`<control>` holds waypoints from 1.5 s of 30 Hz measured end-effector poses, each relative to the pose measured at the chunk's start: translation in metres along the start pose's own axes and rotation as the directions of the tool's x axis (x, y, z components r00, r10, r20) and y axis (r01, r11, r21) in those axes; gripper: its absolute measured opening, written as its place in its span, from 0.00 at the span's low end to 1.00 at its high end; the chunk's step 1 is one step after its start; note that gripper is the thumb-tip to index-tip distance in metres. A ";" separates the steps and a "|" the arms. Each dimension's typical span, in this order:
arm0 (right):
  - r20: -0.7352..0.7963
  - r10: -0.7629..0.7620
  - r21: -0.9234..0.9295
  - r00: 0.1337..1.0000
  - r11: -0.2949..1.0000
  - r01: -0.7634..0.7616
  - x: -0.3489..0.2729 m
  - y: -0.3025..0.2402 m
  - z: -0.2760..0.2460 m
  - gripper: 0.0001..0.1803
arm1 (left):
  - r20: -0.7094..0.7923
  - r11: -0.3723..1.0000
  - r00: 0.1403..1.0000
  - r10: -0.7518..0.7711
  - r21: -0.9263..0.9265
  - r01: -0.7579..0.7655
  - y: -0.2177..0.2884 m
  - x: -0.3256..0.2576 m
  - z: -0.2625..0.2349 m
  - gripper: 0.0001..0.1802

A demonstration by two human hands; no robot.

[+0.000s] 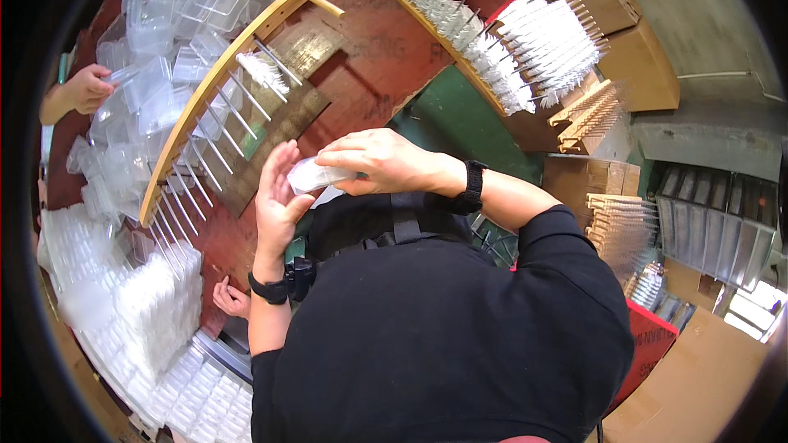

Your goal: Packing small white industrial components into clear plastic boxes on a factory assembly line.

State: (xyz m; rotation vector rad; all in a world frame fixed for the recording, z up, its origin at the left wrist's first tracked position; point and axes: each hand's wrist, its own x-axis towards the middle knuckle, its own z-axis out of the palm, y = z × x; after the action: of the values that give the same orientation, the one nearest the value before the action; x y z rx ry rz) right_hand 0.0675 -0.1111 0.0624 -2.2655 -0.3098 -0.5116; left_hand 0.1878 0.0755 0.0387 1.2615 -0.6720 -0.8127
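Note:
A small translucent white plastic box [316, 176] is held between my two hands in front of my chest. My right hand [379, 160] grips it from the right, with fingers over its top and the thumb below. My left hand [277, 193] cups its left side, thumb at the lower edge and fingers raised. What is inside the box I cannot make out. Just left of my hands stands a curved-looking wooden rack [222, 61] with a row of metal rods. White fluffy material [264, 71] hangs on the rods near its far end.
Loose clear plastic boxes [152, 90] pile up at the far left, with stacked white ones [160, 303] nearer. Another person's hand [86, 89] touches the pile; a further hand [232, 298] rests near my left forearm. Loaded racks [460, 29] and cardboard boxes [640, 74] stand right.

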 end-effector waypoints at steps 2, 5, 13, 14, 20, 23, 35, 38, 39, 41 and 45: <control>-0.003 0.012 0.013 1.000 1.000 -0.012 -0.002 0.000 0.000 0.23 | 0.085 0.946 0.986 0.144 0.280 -0.163 -0.003 -0.002 -0.001 0.34; 0.016 0.054 0.067 0.998 0.996 -0.055 -0.001 -0.007 0.000 0.24 | 0.043 0.916 0.989 0.141 0.373 -0.147 0.006 -0.003 0.007 0.25; -0.062 0.148 0.012 0.987 0.989 -0.147 0.002 -0.010 0.008 0.22 | 0.071 0.833 0.955 0.288 0.474 -0.286 0.018 0.004 0.013 0.19; -0.060 0.152 0.032 0.987 0.988 -0.150 0.004 -0.012 0.010 0.22 | 0.069 0.843 0.954 0.292 0.453 -0.291 0.019 0.003 0.011 0.19; -0.007 0.142 0.039 0.990 0.989 -0.141 0.011 -0.017 0.010 0.22 | 0.057 0.826 0.944 0.325 0.469 -0.313 0.019 -0.002 0.005 0.19; -0.025 0.102 0.018 0.994 0.995 -0.102 0.016 -0.017 0.009 0.19 | 0.017 0.862 0.957 0.291 0.429 -0.270 0.016 -0.005 0.004 0.19; 0.011 0.340 0.263 0.940 0.906 -0.331 0.024 -0.018 0.010 0.23 | -0.037 0.876 0.951 0.307 0.401 -0.267 0.020 -0.002 -0.007 0.19; 0.058 0.347 0.328 0.936 0.879 -0.346 0.024 -0.015 0.010 0.23 | -0.040 0.889 0.955 0.294 0.378 -0.258 0.021 -0.001 -0.008 0.19; 0.071 0.350 0.365 0.934 0.862 -0.351 0.025 -0.015 0.010 0.23 | -0.036 0.892 0.957 0.288 0.374 -0.255 0.021 0.000 -0.009 0.19; 0.085 0.352 0.402 0.932 0.844 -0.355 0.026 -0.014 0.011 0.22 | -0.047 0.895 0.956 0.288 0.367 -0.252 0.021 0.000 -0.009 0.19; 0.086 0.363 0.477 0.928 0.803 -0.359 0.026 -0.013 0.013 0.21 | -0.035 0.904 0.959 0.282 0.346 -0.253 0.021 -0.002 -0.010 0.20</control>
State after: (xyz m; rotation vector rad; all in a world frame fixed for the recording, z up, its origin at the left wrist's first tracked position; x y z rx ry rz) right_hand 0.0893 -0.0909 0.0746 -1.7644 0.0118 -0.2076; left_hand 0.1979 0.0851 0.0569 1.4632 -0.9218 -0.4230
